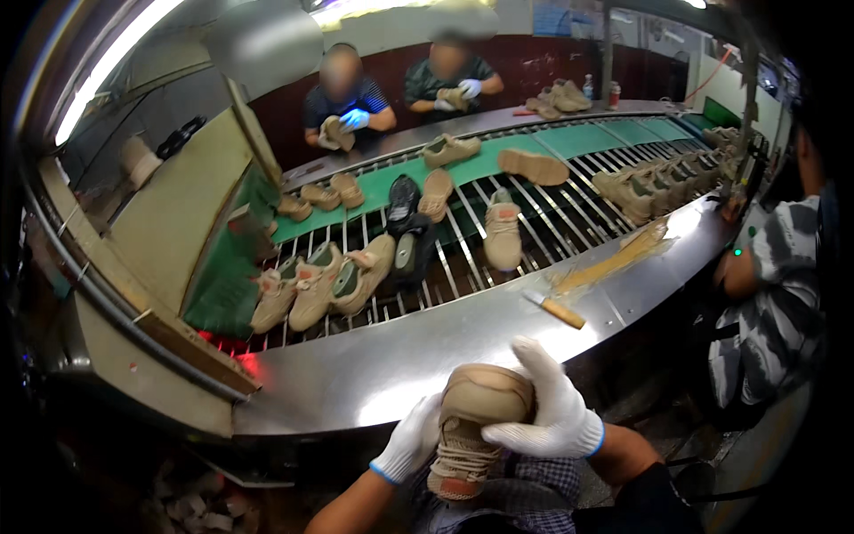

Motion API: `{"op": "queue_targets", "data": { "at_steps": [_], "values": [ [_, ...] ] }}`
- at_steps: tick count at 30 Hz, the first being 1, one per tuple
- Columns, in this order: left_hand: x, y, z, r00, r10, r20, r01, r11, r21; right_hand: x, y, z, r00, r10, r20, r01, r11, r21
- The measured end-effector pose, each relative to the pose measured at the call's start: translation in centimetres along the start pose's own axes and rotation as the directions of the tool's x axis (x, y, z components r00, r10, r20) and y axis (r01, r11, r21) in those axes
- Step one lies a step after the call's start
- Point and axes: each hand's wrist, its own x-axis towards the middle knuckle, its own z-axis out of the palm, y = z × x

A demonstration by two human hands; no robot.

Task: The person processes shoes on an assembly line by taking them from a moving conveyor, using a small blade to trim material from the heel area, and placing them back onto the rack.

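Observation:
A tan lace-up shoe is held in front of me, its toe end up and its laces and orange-red tongue tab lower down. My left hand, in a white knit glove with a blue cuff, closes on the shoe's left side; its fingertips are mostly hidden. On the other side my right hand, gloved alike, grips the toe end between thumb and fingers. Just beyond the shoe, a small knife with a wooden handle lies on the shiny metal ledge.
Past the ledge runs a rod conveyor with a green belt, bearing tan shoes and a black pair. Brown paper lies on the ledge. Two gloved co-workers handle shoes opposite; another person is at right.

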Motion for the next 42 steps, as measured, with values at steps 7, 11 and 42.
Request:
{"op": "queue_targets", "data": {
  "at_steps": [7, 11, 42],
  "values": [
    [-1.0, 0.4, -6.3, 0.968, -0.032, 0.248, -0.015, 0.983, 0.185, -9.2, 11.0, -0.8, 0.804, 0.482, 0.348, -0.577, 0.492, 0.652],
    [0.9, 2.8, -4.4, 0.991, -0.044, 0.124, -0.081, 0.535, 0.841, -12.5, 11.3, 5.6, 0.647, 0.625, 0.436, -0.731, 0.349, 0.586],
    [7.5, -5.4, -2.0, 0.956, 0.240, 0.170, -0.292, 0.840, 0.457, -12.0, 7.5, -1.4, 0.805, 0.101, 0.584, -0.297, 0.921, 0.251]
  ]
}}
